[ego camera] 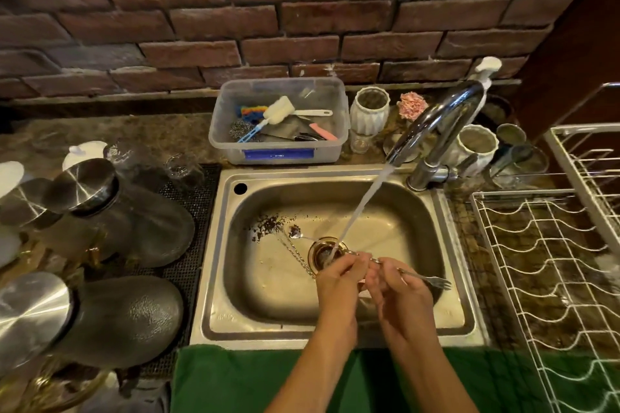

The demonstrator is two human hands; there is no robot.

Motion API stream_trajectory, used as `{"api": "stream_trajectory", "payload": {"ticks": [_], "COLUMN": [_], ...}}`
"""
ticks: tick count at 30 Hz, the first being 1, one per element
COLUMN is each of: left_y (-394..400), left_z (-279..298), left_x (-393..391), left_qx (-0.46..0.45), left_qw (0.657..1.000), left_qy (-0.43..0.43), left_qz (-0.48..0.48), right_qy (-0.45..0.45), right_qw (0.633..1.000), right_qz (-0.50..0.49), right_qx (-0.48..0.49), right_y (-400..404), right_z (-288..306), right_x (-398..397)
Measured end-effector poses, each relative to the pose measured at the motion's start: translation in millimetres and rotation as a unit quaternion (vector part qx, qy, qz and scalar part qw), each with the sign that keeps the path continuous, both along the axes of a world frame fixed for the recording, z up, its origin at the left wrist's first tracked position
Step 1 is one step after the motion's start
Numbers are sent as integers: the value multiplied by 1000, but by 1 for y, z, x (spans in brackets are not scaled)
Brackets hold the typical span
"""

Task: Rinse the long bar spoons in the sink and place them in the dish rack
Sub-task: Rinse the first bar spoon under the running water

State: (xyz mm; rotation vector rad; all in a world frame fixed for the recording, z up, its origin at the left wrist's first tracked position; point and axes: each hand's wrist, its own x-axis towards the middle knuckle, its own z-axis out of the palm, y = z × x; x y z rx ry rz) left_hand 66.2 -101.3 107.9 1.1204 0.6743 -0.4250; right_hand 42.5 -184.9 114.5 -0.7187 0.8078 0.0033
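Both my hands are over the steel sink [446,278], just below the running water stream [365,201]. My right hand [399,292] grips a long bar spoon [429,279] whose forked end points right. My left hand [339,282] pinches the same spoon's other end near the drain [323,251]. More bar spoons [297,245] with twisted stems lie on the sink floor left of the drain, one bowl holding dark grounds. The white wire dish rack [550,265] stands to the right of the sink.
The chrome faucet [436,124] arches over the sink's back right corner. A plastic tub [278,144] of brushes sits behind the sink. Glass jars with steel lids [84,184] crowd the left counter. A green towel [235,379] lies along the front edge. Dark grounds [268,225] spot the basin.
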Motion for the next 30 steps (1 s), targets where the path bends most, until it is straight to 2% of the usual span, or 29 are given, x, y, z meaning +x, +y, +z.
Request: {"api": "stream_trajectory", "payload": {"ticks": [2,6,9,13,18,30], "left_y": [5,35,36,20,9,1], "left_z": [-2,-10,-12,-15,-24,-24], "left_x": [4,27,46,63,69,72], "left_qx": [-13,-35,-19,64,100,23], "left_qw": [1000,993,997,997,994,1000], "left_qy": [9,26,-18,-42,-33,-3], "left_qz": [-9,106,67,6,-15,16], "right_qy": [2,12,22,5,2,29], "right_qw": [1000,998,997,997,997,994], "right_qz": [-19,-50,-60,-73,-71,-106], "right_qx": [-9,-27,-31,-22,-32,-4], "right_y": [-12,-37,-46,-51,-55,-57], "right_z": [1,0,-4,-8,-12,-12], "right_x": [-2,-6,-9,-8,-9,-1]}}
